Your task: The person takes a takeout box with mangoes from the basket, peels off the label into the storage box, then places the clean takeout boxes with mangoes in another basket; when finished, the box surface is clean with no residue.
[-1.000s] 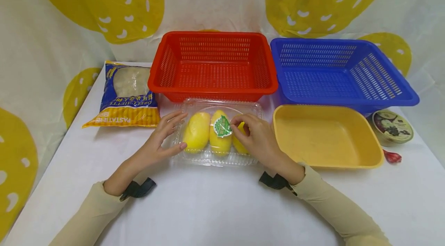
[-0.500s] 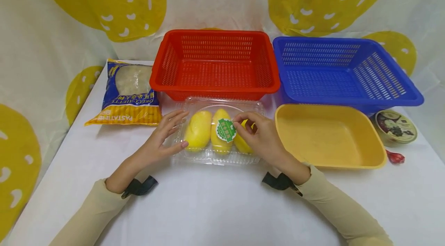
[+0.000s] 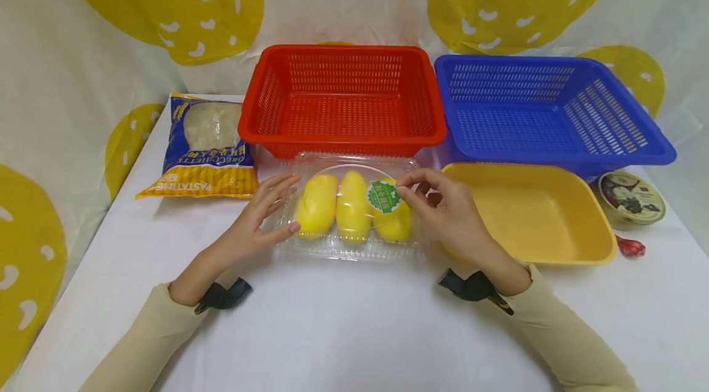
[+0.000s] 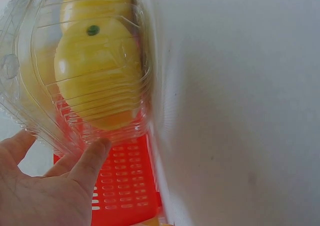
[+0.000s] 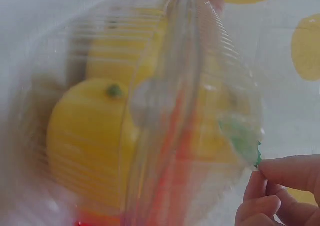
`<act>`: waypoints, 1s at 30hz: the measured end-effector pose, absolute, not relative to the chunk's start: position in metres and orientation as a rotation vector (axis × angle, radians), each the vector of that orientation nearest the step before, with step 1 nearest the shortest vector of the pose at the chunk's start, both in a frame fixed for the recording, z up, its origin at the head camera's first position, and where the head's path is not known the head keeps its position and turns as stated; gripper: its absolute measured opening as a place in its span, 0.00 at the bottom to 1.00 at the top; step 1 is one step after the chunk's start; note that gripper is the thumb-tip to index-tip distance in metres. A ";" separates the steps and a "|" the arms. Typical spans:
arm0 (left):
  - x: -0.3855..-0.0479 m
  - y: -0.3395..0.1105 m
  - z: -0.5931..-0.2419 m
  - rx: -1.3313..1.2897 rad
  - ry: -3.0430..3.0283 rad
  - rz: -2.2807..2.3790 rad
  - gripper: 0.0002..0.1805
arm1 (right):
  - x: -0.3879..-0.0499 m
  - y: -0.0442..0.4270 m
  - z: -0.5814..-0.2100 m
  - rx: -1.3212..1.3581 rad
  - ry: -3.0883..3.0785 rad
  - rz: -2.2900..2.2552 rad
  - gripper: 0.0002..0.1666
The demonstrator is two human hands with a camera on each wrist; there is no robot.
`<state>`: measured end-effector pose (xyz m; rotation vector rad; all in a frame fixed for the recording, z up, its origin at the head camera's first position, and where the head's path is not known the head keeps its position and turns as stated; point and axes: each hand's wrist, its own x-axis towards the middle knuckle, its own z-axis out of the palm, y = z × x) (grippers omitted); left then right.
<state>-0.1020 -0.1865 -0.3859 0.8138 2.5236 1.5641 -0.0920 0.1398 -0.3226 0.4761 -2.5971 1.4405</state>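
A clear plastic clamshell box [image 3: 349,250] holds three yellow mangoes, among them a left mango [image 3: 317,204], a middle mango [image 3: 353,207] and a right mango [image 3: 394,224]. My left hand [image 3: 252,220] rests against the box's left side, fingers spread and fairly straight; in the left wrist view, fingertips [image 4: 103,145] touch the ribbed plastic. My right hand [image 3: 451,210] pinches the edge of a green and white sticker [image 3: 383,196] between thumb and index finger, above the right mango. The right wrist view shows this sticker [image 5: 242,141] by the pinching fingers, partly blurred.
Behind the box stands a red basket [image 3: 343,149], with a blue basket [image 3: 554,161] to its right. A yellow tub [image 3: 526,220] sits right of the box. A pasta bag [image 3: 207,146] lies left. A round tub [image 3: 631,198] and small red item [image 3: 630,247] are far right.
My right hand has moved right, carrying the pinched sticker from over the middle mango to over the right one. My left hand and the box have stayed about where they were.
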 end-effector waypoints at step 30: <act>-0.102 -0.186 -0.388 0.822 2.518 1.569 0.41 | -0.085 0.223 -0.329 0.300 -2.617 1.354 0.07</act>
